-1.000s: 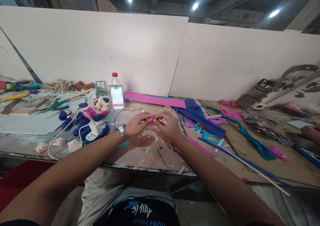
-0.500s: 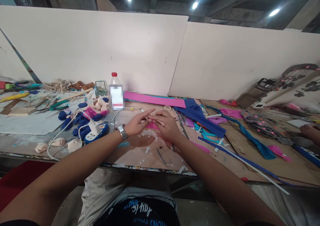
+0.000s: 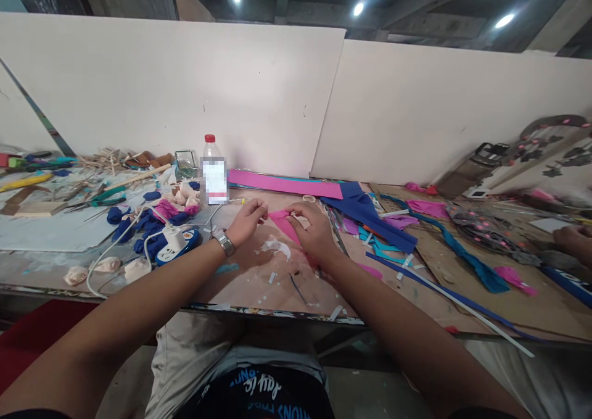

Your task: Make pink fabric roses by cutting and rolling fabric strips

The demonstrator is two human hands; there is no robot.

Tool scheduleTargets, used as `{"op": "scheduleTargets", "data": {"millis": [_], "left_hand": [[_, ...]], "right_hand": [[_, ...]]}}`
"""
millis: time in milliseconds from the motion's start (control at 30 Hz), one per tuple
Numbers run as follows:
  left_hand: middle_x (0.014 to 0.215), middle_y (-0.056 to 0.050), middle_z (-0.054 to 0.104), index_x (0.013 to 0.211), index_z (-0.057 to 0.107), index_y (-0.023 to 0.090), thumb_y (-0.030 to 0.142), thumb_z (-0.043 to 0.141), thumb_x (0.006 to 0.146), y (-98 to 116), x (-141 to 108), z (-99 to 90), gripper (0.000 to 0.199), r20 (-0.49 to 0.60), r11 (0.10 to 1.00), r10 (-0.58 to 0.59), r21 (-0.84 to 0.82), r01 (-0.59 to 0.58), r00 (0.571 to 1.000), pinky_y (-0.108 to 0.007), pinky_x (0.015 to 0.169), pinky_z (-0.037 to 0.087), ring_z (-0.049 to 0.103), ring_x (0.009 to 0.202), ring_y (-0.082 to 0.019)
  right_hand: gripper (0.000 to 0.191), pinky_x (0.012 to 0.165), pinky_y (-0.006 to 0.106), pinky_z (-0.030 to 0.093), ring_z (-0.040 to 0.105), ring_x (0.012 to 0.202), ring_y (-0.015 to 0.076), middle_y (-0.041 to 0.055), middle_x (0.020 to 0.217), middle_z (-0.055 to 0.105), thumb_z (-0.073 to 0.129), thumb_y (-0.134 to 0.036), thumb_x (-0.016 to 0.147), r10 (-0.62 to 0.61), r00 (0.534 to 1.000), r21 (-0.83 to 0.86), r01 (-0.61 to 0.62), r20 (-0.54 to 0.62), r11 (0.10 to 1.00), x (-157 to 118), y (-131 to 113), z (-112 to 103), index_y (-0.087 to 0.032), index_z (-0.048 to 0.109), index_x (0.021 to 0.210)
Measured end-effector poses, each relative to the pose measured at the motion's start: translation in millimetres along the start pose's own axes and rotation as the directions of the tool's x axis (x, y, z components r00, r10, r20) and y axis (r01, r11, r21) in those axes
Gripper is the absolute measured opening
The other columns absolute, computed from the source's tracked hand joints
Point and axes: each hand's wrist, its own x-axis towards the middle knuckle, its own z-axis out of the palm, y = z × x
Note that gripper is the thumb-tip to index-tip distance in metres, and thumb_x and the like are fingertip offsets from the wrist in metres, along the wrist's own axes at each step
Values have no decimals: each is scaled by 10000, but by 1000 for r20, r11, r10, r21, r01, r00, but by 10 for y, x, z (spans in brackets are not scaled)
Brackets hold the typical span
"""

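Note:
A small pink piece of paper or cloth (image 3: 285, 224) is pinched in my right hand (image 3: 311, 226), hanging down over the table between my hands. My left hand (image 3: 250, 221), with a metal watch (image 3: 224, 242) on the wrist, is a little to the left of the pink piece. Its thumb and fingertips are pressed together, and what is between them is too small to make out. Below my hands, a whitish smear (image 3: 276, 248) marks the tabletop.
Left are a power strip (image 3: 178, 244), cables, blue and pink bundles and cream rosettes (image 3: 107, 264). A bottle (image 3: 210, 147) and long pink strip (image 3: 287, 183) stand and lie behind. Blue sheets (image 3: 365, 212) lie right. Another person's hand (image 3: 573, 241) is at far right.
My hands have moved apart; the left has gone leftward off the pink piece. More of the pink piece now shows, hanging from my right hand.

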Motion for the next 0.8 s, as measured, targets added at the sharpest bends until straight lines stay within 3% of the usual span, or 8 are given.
{"op": "scheduleTargets", "data": {"millis": [100, 367, 533, 800], "left_hand": [[756, -8, 568, 703, 583, 175, 572, 622, 865, -29, 31, -6, 431, 7, 995, -84, -51, 84, 996, -280, 714, 440, 549, 740, -143], [767, 6, 565, 730, 624, 162, 596, 818, 667, 47, 8, 44, 480, 56, 959, -169, -220, 177, 984, -267, 721, 445, 530, 723, -115], [787, -3, 576, 752, 619, 163, 606, 806, 696, 64, -10, 50, 484, 77, 964, -162, -202, 174, 984, -260, 707, 450, 536, 737, -119], [756, 0, 562, 760, 609, 160, 628, 744, 754, 48, -20, 77, 487, 86, 981, -148, -110, 157, 985, -263, 693, 445, 530, 713, -119]], "right_hand": [[105, 949, 422, 490, 651, 1014, 244, 48, 1040, 740, 631, -258, 964, -3, 1000, 4, 3, -10, 1000, 1, -3, -3, -256, 701, 1043], [115, 965, 434, 494, 652, 1004, 246, 54, 1034, 741, 625, -292, 966, 3, 1000, 0, -3, -14, 1000, -4, -13, -3, -253, 707, 1037], [116, 989, 453, 487, 653, 980, 249, 61, 1043, 735, 613, -293, 968, 35, 999, 6, -35, -31, 999, -8, -22, 4, -253, 701, 1033], [107, 886, 411, 507, 651, 911, 236, 58, 1011, 737, 638, -313, 955, 110, 992, 12, -110, -62, 994, -27, 1, 22, -232, 700, 989]]}}
